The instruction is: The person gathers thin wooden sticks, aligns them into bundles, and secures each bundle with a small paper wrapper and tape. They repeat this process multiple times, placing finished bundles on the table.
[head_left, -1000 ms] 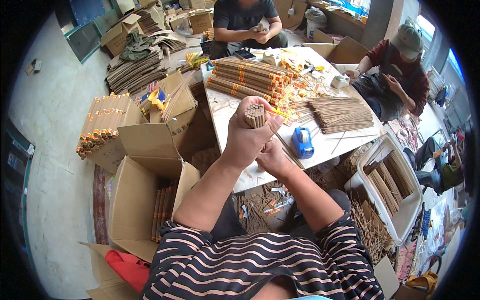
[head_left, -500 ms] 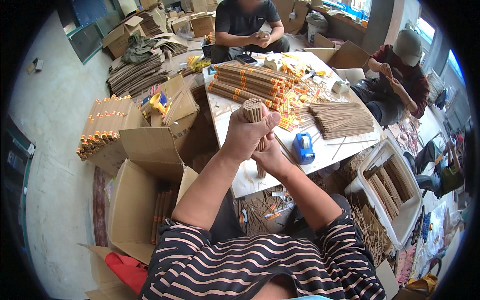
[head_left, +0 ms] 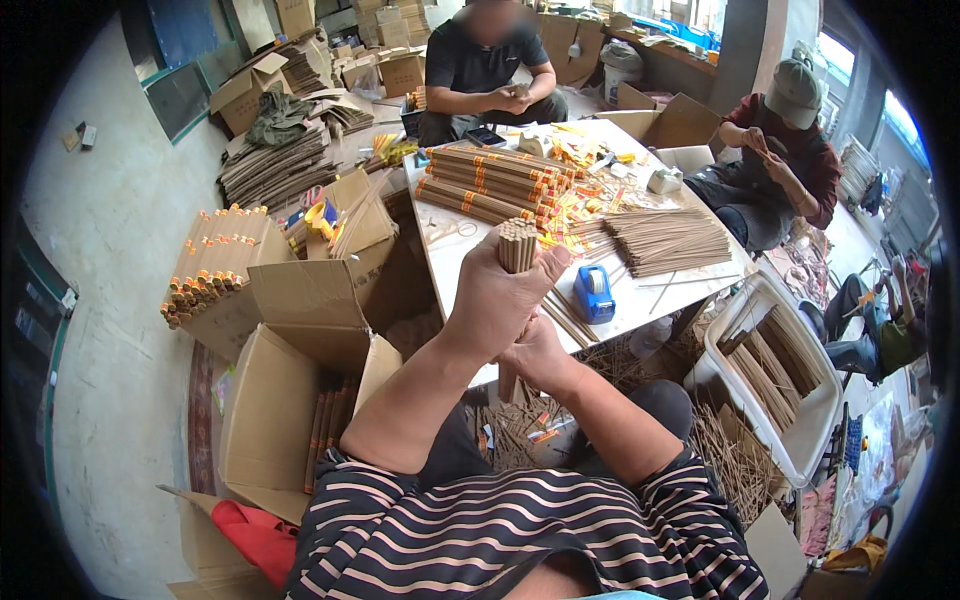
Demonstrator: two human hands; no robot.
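Upright over the near edge of the white table (head_left: 450, 270) stands a bundle of brown incense sticks (head_left: 517, 240). My left hand (head_left: 492, 300) is closed round its upper part, with the even stick ends showing above the fist. Just below, my right hand (head_left: 538, 352) wraps the same bundle, its fingers partly hidden behind the left hand. The bundle's lower end shows beneath both hands. A blue tape dispenser (head_left: 595, 295) sits right of them at the table edge. Loose incense sticks (head_left: 668, 242) lie in a flat pile beyond it.
Labelled bundles (head_left: 490, 180) are stacked on the table beside scattered yellow-red labels (head_left: 570, 215). An open carton (head_left: 255, 400) stands at my left, a white tub of sticks (head_left: 715, 350) at my right. Two people (head_left: 490, 75) (head_left: 780, 150) sit across the table, handling small things.
Both hands, still gripping the bundle, have come lower in the picture and closer to me. The view has shifted slightly, so the table sits a little further left.
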